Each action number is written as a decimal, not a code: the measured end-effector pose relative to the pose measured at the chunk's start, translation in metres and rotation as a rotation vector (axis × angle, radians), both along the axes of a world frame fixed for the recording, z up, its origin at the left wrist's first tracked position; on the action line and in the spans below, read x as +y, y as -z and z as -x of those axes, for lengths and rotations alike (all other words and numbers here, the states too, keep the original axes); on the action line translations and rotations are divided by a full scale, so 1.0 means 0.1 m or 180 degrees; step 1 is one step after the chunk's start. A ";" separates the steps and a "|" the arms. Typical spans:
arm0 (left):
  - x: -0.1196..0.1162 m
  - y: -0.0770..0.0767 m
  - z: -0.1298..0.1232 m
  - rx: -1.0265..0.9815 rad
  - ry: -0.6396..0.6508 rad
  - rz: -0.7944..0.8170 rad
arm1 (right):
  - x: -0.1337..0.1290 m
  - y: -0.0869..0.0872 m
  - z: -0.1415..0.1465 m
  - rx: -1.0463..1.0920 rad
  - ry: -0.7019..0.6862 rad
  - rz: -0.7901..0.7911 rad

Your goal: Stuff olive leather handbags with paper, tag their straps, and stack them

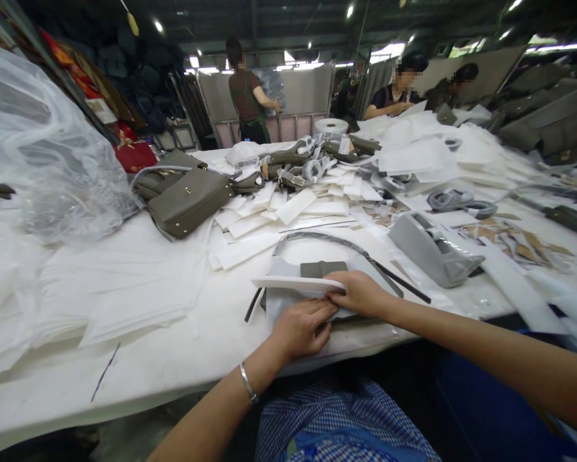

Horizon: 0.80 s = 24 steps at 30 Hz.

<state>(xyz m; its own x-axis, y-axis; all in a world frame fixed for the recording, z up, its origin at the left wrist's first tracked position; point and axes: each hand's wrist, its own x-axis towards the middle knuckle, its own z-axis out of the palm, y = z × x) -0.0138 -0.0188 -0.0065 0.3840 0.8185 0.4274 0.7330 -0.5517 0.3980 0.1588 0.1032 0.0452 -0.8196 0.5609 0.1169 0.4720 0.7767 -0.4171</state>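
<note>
A grey-olive handbag [324,270] lies in front of me at the table's near edge, partly covered by a light grey sheet [283,301]. Its handle [317,236] is wrapped in clear plastic and arches away from me. My right hand [360,292] pinches the right end of a folded white padding sheet [292,283], seen nearly edge-on above the bag. Lower down, my left hand [301,328] rests on the bag's near side, fingers stretched toward the right fingertips. What lies under the left fingers is hidden.
A wrapped olive handbag [189,199] stands at left, beside stacked white sheets [129,289] and a clear plastic bag [52,141]. White strips [295,206] are heaped ahead. A grey tape dispenser [430,250] sits at right. Several people work beyond the table.
</note>
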 end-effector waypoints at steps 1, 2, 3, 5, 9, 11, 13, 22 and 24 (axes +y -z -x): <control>0.00 -0.01 0.00 0.0003 -0.0005 0.0014 | 0.00 -0.02 -0.01 -0.0039 -0.0025 0.0003; -0.01 -0.02 0.00 0.0003 -0.0002 0.0033 | 0.02 -0.05 -0.04 -0.0052 -0.0127 -0.0006; -0.01 -0.03 0.00 0.0002 0.0008 0.0058 | 0.05 -0.08 -0.08 -0.0025 -0.0251 -0.0049; -0.02 -0.03 0.00 0.0008 0.0032 0.0121 | 0.14 -0.13 -0.20 0.0097 -0.0400 -0.0278; -0.05 0.01 -0.01 -0.0025 -0.0125 0.0406 | 0.30 -0.16 -0.52 -0.0184 -0.0739 -0.0813; -0.07 0.05 -0.02 0.0052 -0.0334 0.0573 | 0.34 -0.19 -0.65 -0.0630 -0.1029 -0.0742; -0.08 0.07 -0.02 0.0177 -0.0467 0.0685 | 0.35 -0.27 -0.74 -0.0995 -0.1051 -0.0465; -0.06 0.02 -0.01 0.0331 -0.0259 0.0695 | 0.12 -0.46 -0.49 -0.0942 -0.0886 -0.0029; -0.06 0.03 -0.01 0.0376 -0.0336 0.0647 | 0.07 -0.34 -0.42 -0.0706 -0.1277 -0.0078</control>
